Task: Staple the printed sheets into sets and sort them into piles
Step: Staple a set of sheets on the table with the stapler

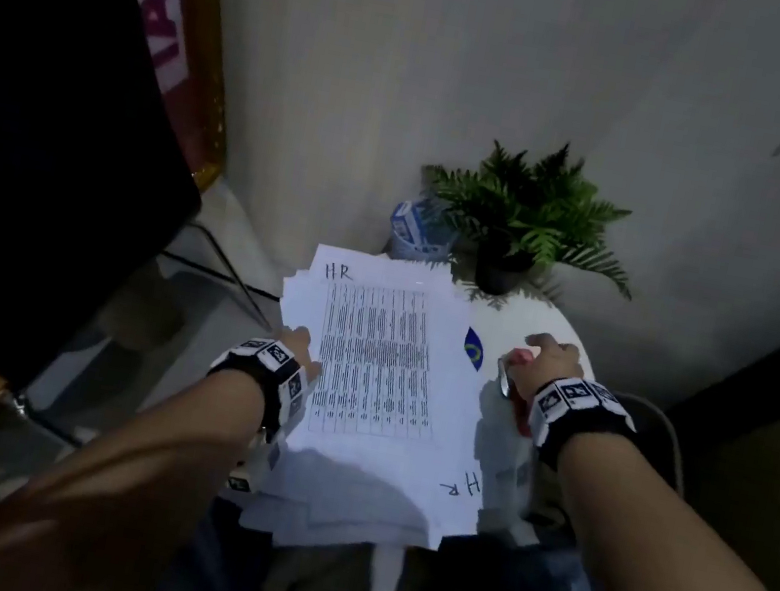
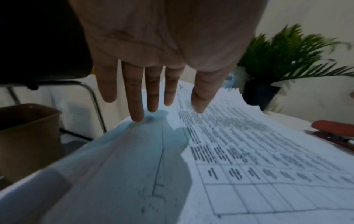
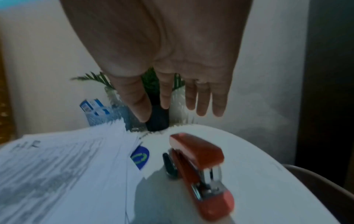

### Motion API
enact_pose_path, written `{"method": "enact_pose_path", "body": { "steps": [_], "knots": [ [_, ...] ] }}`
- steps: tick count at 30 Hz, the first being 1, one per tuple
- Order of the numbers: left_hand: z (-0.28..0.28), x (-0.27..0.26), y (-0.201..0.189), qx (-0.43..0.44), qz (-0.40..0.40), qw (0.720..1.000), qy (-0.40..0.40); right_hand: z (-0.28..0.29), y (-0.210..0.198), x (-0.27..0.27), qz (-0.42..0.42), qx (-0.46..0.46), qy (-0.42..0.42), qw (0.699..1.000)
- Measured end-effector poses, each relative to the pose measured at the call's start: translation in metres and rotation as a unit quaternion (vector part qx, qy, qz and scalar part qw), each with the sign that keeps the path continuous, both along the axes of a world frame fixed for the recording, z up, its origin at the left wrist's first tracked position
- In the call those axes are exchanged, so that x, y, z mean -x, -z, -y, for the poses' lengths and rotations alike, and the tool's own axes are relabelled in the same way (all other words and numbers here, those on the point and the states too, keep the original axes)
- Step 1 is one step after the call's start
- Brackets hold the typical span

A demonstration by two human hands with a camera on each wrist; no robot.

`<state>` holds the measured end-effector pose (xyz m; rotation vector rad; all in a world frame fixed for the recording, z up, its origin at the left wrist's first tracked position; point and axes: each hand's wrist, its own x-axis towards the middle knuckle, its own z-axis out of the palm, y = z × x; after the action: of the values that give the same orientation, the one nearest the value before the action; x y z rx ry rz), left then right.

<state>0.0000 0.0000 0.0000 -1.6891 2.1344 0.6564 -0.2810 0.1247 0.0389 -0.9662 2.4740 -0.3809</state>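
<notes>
Stapler [image 3: 199,174] lies free on the surface beside the HR sheets [image 1: 381,361]. Right hand [image 3: 172,60] hovers above, fingers extended, empty; left hand [image 2: 153,60] extended, steadying the stack. Grasp the stapler's body squarely

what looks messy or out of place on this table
The stack of printed sheets is fanned and askew, its edges uneven, and it overhangs the table's near edge. One sheet marked HR lies turned the opposite way.
</notes>
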Motion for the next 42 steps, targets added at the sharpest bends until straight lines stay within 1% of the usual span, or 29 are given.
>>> {"method": "enact_pose_path", "body": {
  "steps": [3,5,7,9,11,12,14,16,19,21,24,25,26,29,32,33,35,36,37,38,39,40,41,42],
  "knots": [
    [-0.001,0.004,0.007,-0.006,0.010,0.998,-0.064,0.003,0.023,0.002,0.014,-0.054,0.036,0.998],
    [-0.004,0.010,0.009,-0.009,0.012,0.998,-0.068,0.002,0.038,0.001,0.024,-0.068,0.046,0.996],
    [-0.006,0.014,0.010,-0.019,0.018,0.997,-0.070,0.004,0.046,0.001,0.015,-0.057,0.067,0.996],
    [-0.007,0.014,0.011,-0.021,0.023,0.995,-0.094,0.004,0.050,0.003,0.009,-0.070,0.068,0.995],
    [-0.011,0.013,0.011,-0.021,0.032,0.993,-0.112,0.003,0.057,0.006,0.022,-0.097,0.062,0.993],
    [-0.011,0.012,0.011,-0.018,0.035,0.992,-0.119,0.002,0.058,0.007,0.030,-0.096,0.067,0.993],
    [-0.009,0.008,0.012,-0.016,0.017,0.990,-0.140,0.001,0.058,0.007,0.053,-0.072,0.094,0.992],
    [-0.006,0.005,0.011,-0.009,-0.022,0.985,-0.170,0.000,0.052,0.006,0.078,-0.019,0.130,0.988],
    [-0.002,0.001,0.010,0.033,-0.073,0.977,-0.199,-0.004,0.035,0.004,0.116,0.063,0.156,0.979],
    [-0.002,-0.004,0.010,0.071,-0.097,0.973,-0.199,-0.008,0.026,-0.001,0.142,0.098,0.151,0.973],
    [-0.005,-0.009,0.006,0.109,-0.101,0.974,-0.170,-0.010,0.018,-0.010,0.192,0.135,0.144,0.961],
    [-0.007,-0.009,0.005,0.118,-0.112,0.974,-0.160,-0.011,0.015,-0.015,0.211,0.146,0.144,0.956],
    [-0.011,-0.008,0.002,0.125,-0.140,0.969,-0.159,-0.012,0.015,-0.018,0.234,0.154,0.145,0.949],
    [-0.024,-0.004,-0.009,0.126,-0.251,0.941,-0.190,-0.016,0.011,-0.030,0.301,0.173,0.143,0.927],
    [-0.040,-0.003,-0.020,0.109,-0.369,0.900,-0.204,-0.023,0.009,-0.037,0.347,0.187,0.122,0.911],
    [-0.044,-0.003,-0.023,0.095,-0.416,0.879,-0.211,-0.025,0.006,-0.039,0.372,0.198,0.126,0.898],
    [-0.052,-0.001,-0.028,0.047,-0.508,0.822,-0.252,-0.030,0.000,-0.041,0.435,0.228,0.142,0.859],
    [-0.056,-0.001,-0.030,0.021,-0.536,0.799,-0.271,-0.032,-0.001,-0.041,0.456,0.237,0.145,0.845],
    [-0.059,0.000,-0.027,0.004,-0.541,0.792,-0.282,-0.034,-0.003,-0.041,0.475,0.241,0.146,0.834],
    [-0.064,0.002,-0.028,-0.013,-0.525,0.804,-0.279,-0.034,-0.002,-0.040,0.490,0.240,0.145,0.825],
    [-0.069,0.004,-0.027,-0.028,-0.499,0.823,-0.270,-0.035,-0.003,-0.039,0.504,0.236,0.145,0.818],
    [-0.074,0.006,-0.025,-0.041,-0.458,0.847,-0.268,-0.035,-0.003,-0.038,0.509,0.223,0.148,0.818],
    [-0.080,0.008,-0.026,-0.051,-0.412,0.870,-0.267,-0.035,-0.004,-0.036,0.503,0.205,0.151,0.826],
    [-0.084,0.009,-0.028,-0.070,-0.374,0.886,-0.264,-0.034,-0.003,-0.035,0.483,0.178,0.148,0.845]
  ]
}}
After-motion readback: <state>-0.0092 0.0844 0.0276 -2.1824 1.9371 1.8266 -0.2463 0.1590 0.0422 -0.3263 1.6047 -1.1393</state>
